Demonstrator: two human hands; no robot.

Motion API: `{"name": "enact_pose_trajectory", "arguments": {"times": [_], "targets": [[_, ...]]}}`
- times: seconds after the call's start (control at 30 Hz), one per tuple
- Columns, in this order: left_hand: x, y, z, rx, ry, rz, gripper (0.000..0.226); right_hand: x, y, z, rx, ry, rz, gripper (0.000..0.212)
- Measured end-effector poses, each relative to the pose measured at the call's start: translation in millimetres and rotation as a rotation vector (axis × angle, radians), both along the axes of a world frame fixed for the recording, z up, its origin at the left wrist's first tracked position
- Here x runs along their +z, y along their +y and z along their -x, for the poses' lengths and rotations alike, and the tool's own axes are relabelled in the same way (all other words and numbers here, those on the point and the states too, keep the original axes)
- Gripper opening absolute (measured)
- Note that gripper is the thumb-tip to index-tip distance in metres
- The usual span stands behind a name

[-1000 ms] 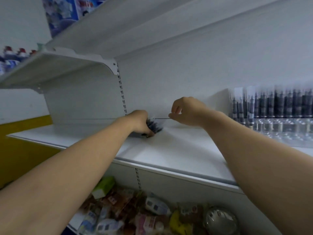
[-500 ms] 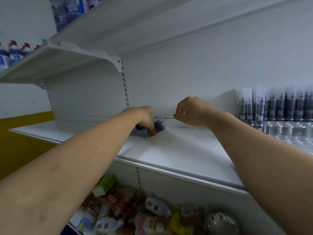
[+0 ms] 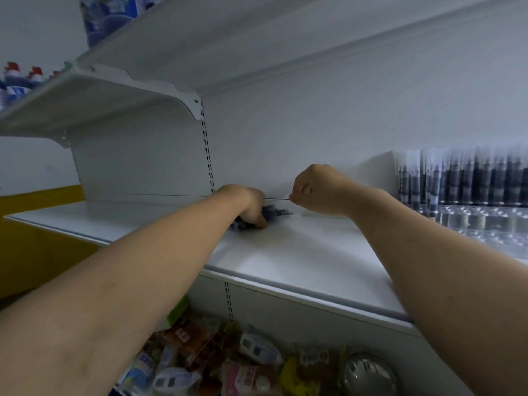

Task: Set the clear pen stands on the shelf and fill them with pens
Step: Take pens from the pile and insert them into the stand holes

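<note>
Progress: on the R side of the shelf [image 3: 291, 252], clear stands [image 3: 483, 224] are already set in a row and loaded w/ dark pens [image 3: 468, 181], upright, packed close. Exact nos. can't be read (blur, frame edge). So part of the job is judged done. The L and mid shelf carries no stand, and 1 loose bundle [image 3: 275, 211] of pens is not yet in any stand. Left to do, by judgement: bundle to be lifted, carried R to a stand w/ free slots (or a new stand set down 1st) and dropped in upright.

Location: the bundle lies flat on the shelf, far back, near the rear wall [image 3: 314, 124], approx. mid-frame and well apart from the filled stands.

Grip: the L hand [image 3: 250, 205] is curled over the bundle, knuckles up, thumb pressed at the near side; pens are gripped around mid-length. The R hand [image 3: 317, 190] is held just above the shelf beside the bundle, fingers curled into a fist, nothing seen in it.

Orientation: the bundle's long axis runs roughly along the shelf, L to R, slightly angled toward the back. 1 end fans out past the L hand toward the R hand; the other end shows below the wrist. Which end is tip vs. cap can't be told.
</note>
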State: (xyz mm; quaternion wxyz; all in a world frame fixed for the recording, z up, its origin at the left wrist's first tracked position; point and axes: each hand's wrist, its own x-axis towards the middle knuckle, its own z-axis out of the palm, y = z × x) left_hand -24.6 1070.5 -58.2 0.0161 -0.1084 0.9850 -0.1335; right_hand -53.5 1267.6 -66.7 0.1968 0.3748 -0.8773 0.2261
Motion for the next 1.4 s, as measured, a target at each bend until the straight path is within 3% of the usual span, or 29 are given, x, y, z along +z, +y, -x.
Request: {"name": "enact_pose_trajectory", "arguments": {"times": [0.2, 0.4, 0.5, 0.6, 0.7, 0.77, 0.87, 0.93, 1.1, 1.27, 1.33, 1.4], "targets": [[-3.8, -4.8, -4.2, -0.052, 0.019, 0.039, 0.035, 0.0, 0.8, -2.3, -0.008, -0.005, -0.015, 0.019], [-1.0, -22.2, -13.2, -0.087, 0.136, -0.062, 0.032, -0.3, 4.8, -4.0, -0.031, 0.008, 0.035, 0.017], [2.8, -31.0, -23.6, -0.139, 0.230, -0.228, 0.019, 0.7, 7.8, -8.8, -0.045, 0.031, 0.051, 0.019], [1.7, -31.5, -38.5, -0.186, 0.316, -0.572, 0.011, 3.8, 14.8, -14.4, -0.012, 0.080, 0.179, 0.020], [-1.1, -17.3, -59.1, -0.272, 0.410, -0.889, 0.007, 12.1, 20.2, -23.5, 0.020, 0.112, 0.427, 0.013], [0.3, -2.2, -69.8, -0.342, 0.455, -1.060, 0.004, 23.0, 24.6, -32.2, 0.064, 0.028, 0.634, 0.014], [10.1, 26.5, -76.1, -0.452, 0.494, -1.192, 0.010, 48.7, 43.2, -48.0, 0.138, -0.080, 0.848, 0.035], [19.8, 49.4, -77.0, -0.516, 0.509, -1.216, 0.012, 66.7, 62.7, -60.7, 0.220, -0.090, 0.895, 0.035], [40.9, 111.8, -71.7, -0.651, 0.425, -1.275, 0.005, 98.6, 118.5, -78.9, 0.355, -0.118, 0.869, 0.022], [45.3, 163.0, -53.5, -0.764, 0.257, -1.354, 0.009, 107.7, 165.5, -73.6, 0.211, 0.035, 0.725, 0.017], [42.6, 175.4, -43.6, -0.767, 0.229, -1.362, 0.020, 101.6, 178.1, -66.3, 0.168, 0.078, 0.753, 0.013], [38.6, 181.3, -34.1, -0.788, 0.206, -1.352, 0.024, 89.6, 186.7, -59.0, 0.178, 0.097, 0.836, 0.026]]}}
